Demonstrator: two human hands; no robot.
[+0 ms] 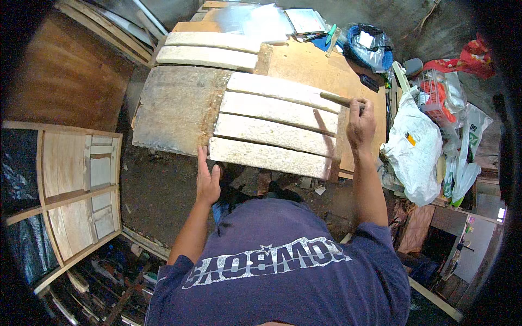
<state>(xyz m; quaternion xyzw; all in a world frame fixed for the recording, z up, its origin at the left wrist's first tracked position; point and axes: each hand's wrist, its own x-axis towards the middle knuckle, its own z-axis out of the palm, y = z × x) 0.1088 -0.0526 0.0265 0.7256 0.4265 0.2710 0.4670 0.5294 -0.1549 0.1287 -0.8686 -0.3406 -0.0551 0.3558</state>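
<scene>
Several long white slabs (274, 127) with a rough, crumbly surface lie side by side on a brown board, with narrow gaps between them. My right hand (361, 126) is closed on a thin, flat, knife-like tool (335, 99), whose far end points left over the right part of the farthest slab in this group. Its exact kind is hard to make out. At the near left corner of the nearest slab, my left hand (208, 182) has its fingers stretched out and touches the edge there. It holds nothing that shows.
Two more white slabs (209, 57) lie farther back left, beyond a worn grey board (174, 106). A blue basket (389, 57), a black object (369, 82) and a white plastic bag (413, 146) crowd the right. A framed wooden panel (68, 190) stands left.
</scene>
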